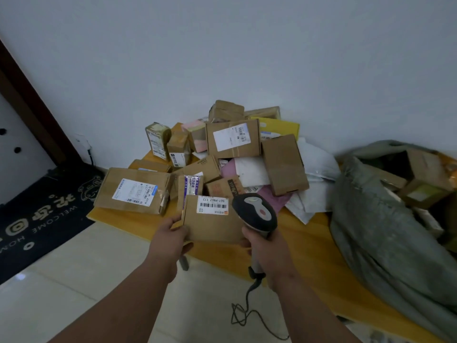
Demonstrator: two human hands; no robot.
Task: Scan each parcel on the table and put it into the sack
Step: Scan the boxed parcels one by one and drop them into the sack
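Note:
My left hand (171,235) grips the left edge of a flat brown cardboard parcel (210,226) and holds it above the front of the low yellow table (309,246). The parcel's white barcode label (213,205) faces up. My right hand (265,251) grips the handle of a black and grey barcode scanner (256,212), whose head sits over the parcel's right end, just right of the label. A grey-green sack (380,233) lies open at the right end of the table with several boxes inside.
A heap of cardboard boxes (233,138) and white and pink mailer bags (249,172) covers the back of the table against the wall. A large labelled box (134,190) lies at the left. The scanner cable (247,315) dangles to the tiled floor. A dark doormat (42,214) lies left.

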